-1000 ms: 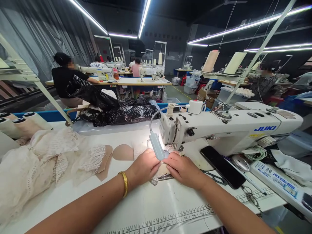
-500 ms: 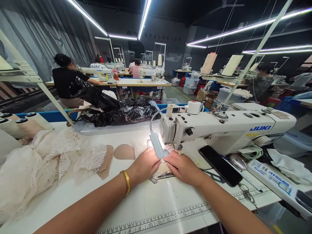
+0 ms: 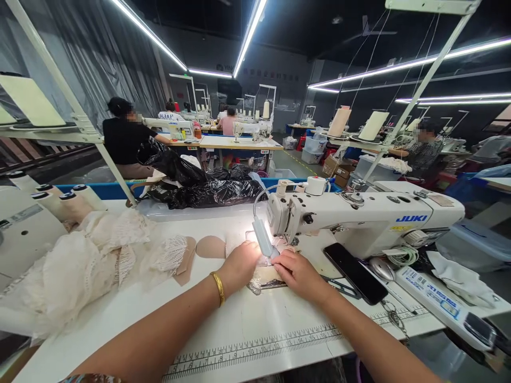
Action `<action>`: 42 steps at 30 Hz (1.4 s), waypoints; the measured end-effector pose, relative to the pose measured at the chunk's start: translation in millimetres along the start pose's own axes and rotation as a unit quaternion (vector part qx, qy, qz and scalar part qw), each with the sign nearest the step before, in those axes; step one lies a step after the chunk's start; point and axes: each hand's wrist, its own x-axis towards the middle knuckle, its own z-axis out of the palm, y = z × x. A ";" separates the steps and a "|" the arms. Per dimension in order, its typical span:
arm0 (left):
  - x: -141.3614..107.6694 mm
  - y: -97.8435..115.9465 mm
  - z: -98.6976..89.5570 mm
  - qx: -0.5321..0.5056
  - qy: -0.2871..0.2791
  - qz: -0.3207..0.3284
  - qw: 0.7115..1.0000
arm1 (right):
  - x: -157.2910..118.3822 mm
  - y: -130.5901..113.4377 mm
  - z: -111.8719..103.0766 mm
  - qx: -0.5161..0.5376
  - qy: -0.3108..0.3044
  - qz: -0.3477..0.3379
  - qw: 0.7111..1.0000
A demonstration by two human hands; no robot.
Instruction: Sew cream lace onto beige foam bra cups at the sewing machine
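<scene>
Both half-curled, left hand (image 3: 241,263) and right hand (image 3: 297,272) press cloth (image 3: 265,261) mid-frame, can't tell the grip; prob floppy, so pin edges flat.

My one view is head-worn, facing forward and down past the left hand (image 3: 240,264) and right hand (image 3: 298,274) onto the tabletop (image 3: 279,316). It looks from close above that surface, yet wide enough to take in the sewing machine (image 3: 359,213) right of centre, the far wall (image 3: 275,74) and ceiling lights (image 3: 249,37). Beside the lamp (image 3: 261,238), glare probably costs me some detail.
</scene>
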 end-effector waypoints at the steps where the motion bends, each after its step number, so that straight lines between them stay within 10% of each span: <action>1: -5.7 4.3 -2.1 -0.003 -0.001 -0.003 1.000 | -0.7 -8.9 0.3 0.060 -0.009 0.053 0.997; 5: -44.6 22.4 -17.1 -0.069 0.005 0.013 0.998 | -6.9 -50.8 8.2 0.374 -0.033 0.235 0.896; 14: -133.7 42.1 -63.9 -0.189 0.131 -0.223 0.947 | -30.0 -98.6 31.7 0.607 0.168 0.277 0.725; 16: -141.3 69.3 -61.4 -0.418 0.042 -0.266 0.867 | -32.9 -105.3 32.9 0.601 0.185 0.274 0.727; 18: -140.1 96.0 -50.5 -0.658 -0.094 -0.309 0.681 | -38.4 -112.7 35.5 0.586 0.193 0.265 0.741; 20: -129.7 113.3 -37.8 -0.758 -0.049 -0.352 0.546 | -49.2 -119.4 41.3 0.563 0.197 0.254 0.761; 25: -89.5 113.1 -32.8 -0.758 0.203 -0.376 0.493 | -87.2 -123.1 60.1 0.501 0.174 0.238 0.814; 28: -78.2 108.0 -38.1 -0.744 0.208 -0.408 0.487 | -95.2 -117.1 59.7 0.500 0.162 0.239 0.817; 32: -76.3 107.1 -36.9 -0.774 0.159 -0.466 0.399 | -88.5 -109.0 50.8 0.506 0.184 0.256 0.803; 34: -77.0 108.4 -35.6 -0.784 0.149 -0.448 0.402 | -85.8 -106.8 48.8 0.493 0.201 0.257 0.807; 39: -80.9 113.4 -34.0 -0.728 0.165 -0.348 0.568 | -87.0 -104.5 49.0 0.413 0.257 0.248 0.838; 42: -83.8 112.2 -33.8 -0.715 0.134 -0.351 0.589 | -87.9 -103.9 47.7 0.358 0.284 0.237 0.857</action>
